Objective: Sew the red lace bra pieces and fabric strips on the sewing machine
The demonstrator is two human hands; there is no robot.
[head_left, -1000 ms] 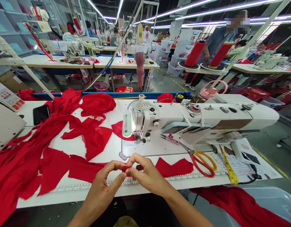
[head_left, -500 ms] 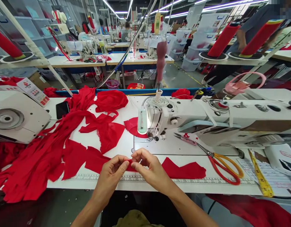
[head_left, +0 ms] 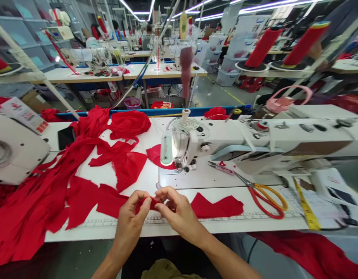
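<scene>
Near the table's front edge, my left hand and my right hand pinch a small piece of red fabric between thumbs and fingers. The fingers hide much of that piece. Right of my right hand lies a red fabric piece with a notched top edge. Other cut red pieces lie left of my left hand. Behind my hands stands a white sewing machine, its needle area lit. One more red piece lies partly under its head.
Orange-handled scissors and small pink snips lie on the right. A tape measure rests over papers. Heaped red fabric covers the left, near a phone. A ruler strip runs along the front.
The view has turned slightly, so the table appears shifted left. Both hands still pinch the red fabric, and more of it shows between them, with the fingertips slightly farther apart.
</scene>
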